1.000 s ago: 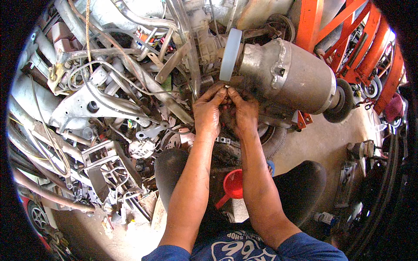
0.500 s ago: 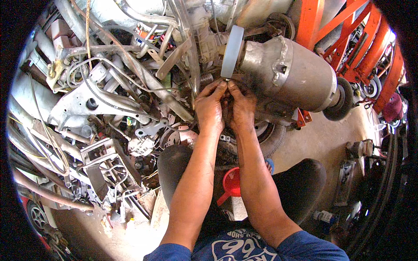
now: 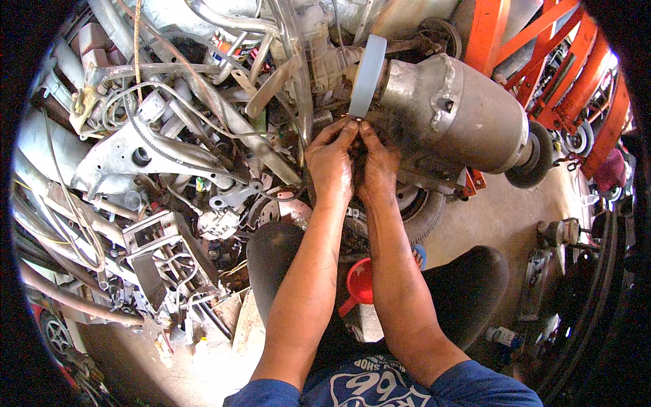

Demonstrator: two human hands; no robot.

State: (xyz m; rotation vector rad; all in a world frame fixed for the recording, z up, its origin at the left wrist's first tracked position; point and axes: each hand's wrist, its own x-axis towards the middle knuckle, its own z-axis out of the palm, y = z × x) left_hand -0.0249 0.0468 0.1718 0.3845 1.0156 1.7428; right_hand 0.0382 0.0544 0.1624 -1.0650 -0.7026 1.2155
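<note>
A bench grinder [image 3: 468,115] with a rounded grey-brown body stands in front of me. Its pale blue-grey grinding wheel [image 3: 368,76] is on the left end, and a dark round wheel [image 3: 534,156] is on the right end. Both hands meet at the lower edge of the pale wheel. My left hand [image 3: 329,163] is closed, thumb and fingers pinched together. Beside it my right hand [image 3: 378,163] is closed in the same way. A tiny bright bit shows between the fingertips at the wheel's edge; its kind is too small to make out.
Metal scrap, tubes and cables pile up on the left, with a pale metal arm [image 3: 146,152] among them. An orange-red metal frame [image 3: 485,37] stands at the far right. A tyre [image 3: 426,214] lies below the grinder, and a red plastic container [image 3: 361,279] sits between my knees.
The view has shifted slightly, with the grinder a little farther right and higher. Both hands stay pinched together at the wheel's lower edge.
</note>
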